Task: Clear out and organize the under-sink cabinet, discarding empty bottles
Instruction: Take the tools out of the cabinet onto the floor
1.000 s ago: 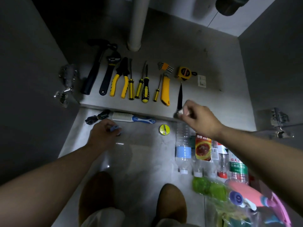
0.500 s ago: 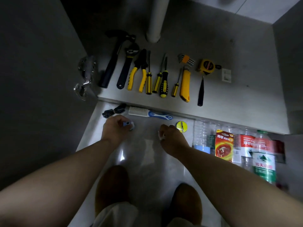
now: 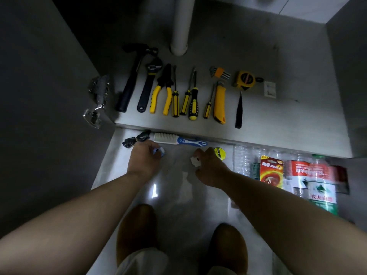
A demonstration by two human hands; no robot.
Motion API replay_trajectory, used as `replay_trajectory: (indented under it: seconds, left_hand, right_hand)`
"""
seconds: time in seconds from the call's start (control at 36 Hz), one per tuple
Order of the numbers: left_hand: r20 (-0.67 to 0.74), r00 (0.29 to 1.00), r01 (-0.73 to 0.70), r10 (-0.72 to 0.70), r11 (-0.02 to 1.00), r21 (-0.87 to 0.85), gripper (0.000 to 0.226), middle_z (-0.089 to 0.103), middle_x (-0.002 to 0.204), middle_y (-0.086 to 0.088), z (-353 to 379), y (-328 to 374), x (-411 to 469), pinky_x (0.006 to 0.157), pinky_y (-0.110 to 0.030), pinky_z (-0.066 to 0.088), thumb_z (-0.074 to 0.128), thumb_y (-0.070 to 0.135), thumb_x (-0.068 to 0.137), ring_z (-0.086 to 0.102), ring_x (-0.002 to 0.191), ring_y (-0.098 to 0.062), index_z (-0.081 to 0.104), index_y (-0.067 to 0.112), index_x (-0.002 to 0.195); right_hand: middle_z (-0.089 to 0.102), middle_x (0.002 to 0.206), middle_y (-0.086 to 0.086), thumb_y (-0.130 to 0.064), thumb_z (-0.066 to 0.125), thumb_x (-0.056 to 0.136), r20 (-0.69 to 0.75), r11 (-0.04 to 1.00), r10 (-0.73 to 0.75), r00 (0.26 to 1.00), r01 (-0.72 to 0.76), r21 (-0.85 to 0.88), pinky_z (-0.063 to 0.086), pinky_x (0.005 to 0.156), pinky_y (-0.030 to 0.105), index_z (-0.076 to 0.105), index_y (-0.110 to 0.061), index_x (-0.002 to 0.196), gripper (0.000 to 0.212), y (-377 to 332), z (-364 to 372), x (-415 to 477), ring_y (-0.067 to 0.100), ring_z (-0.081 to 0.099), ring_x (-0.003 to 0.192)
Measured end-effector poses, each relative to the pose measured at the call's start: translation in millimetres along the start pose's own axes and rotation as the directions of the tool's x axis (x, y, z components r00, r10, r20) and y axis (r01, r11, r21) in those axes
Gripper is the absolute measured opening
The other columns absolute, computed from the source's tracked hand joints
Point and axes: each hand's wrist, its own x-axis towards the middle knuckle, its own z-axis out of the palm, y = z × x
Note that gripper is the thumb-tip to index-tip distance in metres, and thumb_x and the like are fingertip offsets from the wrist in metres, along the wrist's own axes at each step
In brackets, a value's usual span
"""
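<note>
At centre left, the left hand (image 3: 145,158) is pinching a small blue object (image 3: 160,151), perhaps a cap; the light is dim. Right of centre, the right hand (image 3: 211,169) is gripping a small white piece (image 3: 195,161). Plastic bottles (image 3: 321,195) are lying at middle right, just below the cabinet floor (image 3: 288,120).

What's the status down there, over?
Left hand grips a small blue item; right hand pinches a small white item. Bottles lie on the floor at right. Brush and tape roll just beyond the hands.
</note>
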Motion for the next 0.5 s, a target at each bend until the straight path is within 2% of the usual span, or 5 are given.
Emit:
replay_trajectory:
  seconds: [0.14, 0.22, 0.28, 0.33, 0.5]
  left_hand:
    - [0.222, 0.974, -0.085, 0.041, 0.978, 0.188, 0.010, 0.070, 0.089, 0.007, -3.2, 32.9, -13.4, 0.079, -0.033, 0.057, 0.060, 0.025, 0.089, 0.067, 0.082, -0.010, 0.070, 0.025, 0.084]
    - [0.541, 0.828, -0.230, 0.146, 0.969, 0.090, 0.009, 0.070, 0.090, 0.018, -9.7, 64.1, -20.5, 0.074, -0.023, 0.057, 0.063, 0.034, 0.089, 0.066, 0.083, 0.002, 0.071, 0.031, 0.089]
    - [0.677, 0.701, -0.340, 0.223, 0.940, 0.042, 0.007, 0.067, 0.087, 0.028, -13.3, 89.8, -21.4, 0.069, -0.011, 0.048, 0.066, 0.032, 0.093, 0.064, 0.083, 0.008, 0.072, 0.031, 0.092]
    - [0.705, 0.654, -0.375, 0.275, 0.927, -0.013, 0.006, 0.067, 0.084, 0.028, -16.3, 115.9, -17.3, 0.066, -0.008, 0.045, 0.067, 0.026, 0.095, 0.063, 0.080, 0.009, 0.073, 0.026, 0.092]
    - [0.556, 0.739, -0.517, 0.382, 0.850, 0.103, 0.013, 0.067, 0.100, 0.009, -23.7, 179.6, 13.0, 0.076, -0.017, 0.050, 0.064, 0.020, 0.096, 0.064, 0.090, -0.007, 0.070, 0.027, 0.105]
  right_hand:
    - [0.059, 0.124, 0.007, -0.021, 0.068, 0.091, 0.302, 0.999, -0.014, 0.953, 0.023, -0.028, 0.050, 0.078, 0.029, 0.059, -0.023, 0.128, 0.038, 0.1, -58.4, -4.9, 0.020, 0.061, 0.097]
    - [0.069, 0.109, 0.006, -0.021, 0.063, 0.095, 0.416, 0.996, 0.010, 0.909, -0.045, 0.074, 0.058, 0.077, 0.032, 0.066, -0.021, 0.119, 0.024, -1.6, -105.4, -17.8, 0.022, 0.071, 0.087]
    - [0.071, 0.099, 0.004, -0.021, 0.062, 0.097, 0.296, 0.997, -0.011, 0.955, -0.011, 0.073, 0.057, 0.070, 0.026, 0.070, -0.014, 0.112, 0.019, 0.7, -131.7, -25.8, 0.021, 0.072, 0.084]
    - [0.070, 0.091, -0.003, -0.021, 0.061, 0.095, 0.111, 0.999, -0.037, 0.993, 0.034, 0.035, 0.050, 0.066, 0.019, 0.073, -0.011, 0.104, 0.018, 6.4, -149.4, -31.2, 0.014, 0.067, 0.078]
    - [0.063, 0.111, 0.011, -0.013, 0.061, 0.088, -0.270, 0.999, 0.015, 0.963, -0.002, 0.046, 0.040, 0.079, 0.023, 0.065, -0.015, 0.101, 0.014, 42.4, -166.9, -18.2, 0.024, 0.059, 0.101]
